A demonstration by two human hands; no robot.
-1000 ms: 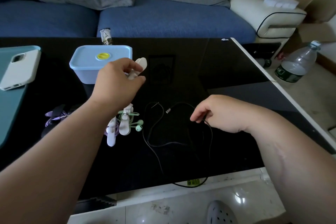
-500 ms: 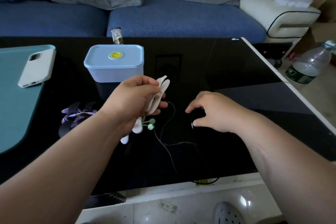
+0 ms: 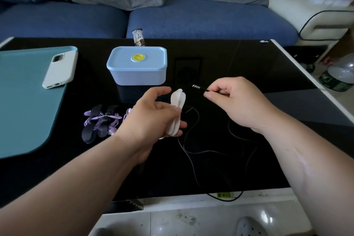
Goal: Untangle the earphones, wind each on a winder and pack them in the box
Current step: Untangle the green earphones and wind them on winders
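Above the black glass table (image 3: 249,67), my left hand (image 3: 153,119) grips the white plastic winder (image 3: 177,109); my right hand (image 3: 235,99) pinches the thin black earphone cable's metal plug (image 3: 197,86), which I'd anchor first.

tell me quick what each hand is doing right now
left hand: holds the white winder
right hand: pinches the black earphone plug

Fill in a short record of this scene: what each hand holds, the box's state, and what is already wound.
Left: left hand grips a white plastic winder.
Right: right hand pinches the plug end of a thin black earphone cable.
Cable: the rest trails loose over the glossy black table.
Box: light blue plastic box, lid on, behind the hands.
Wound: purple earphones on a black winder, left of the left hand.
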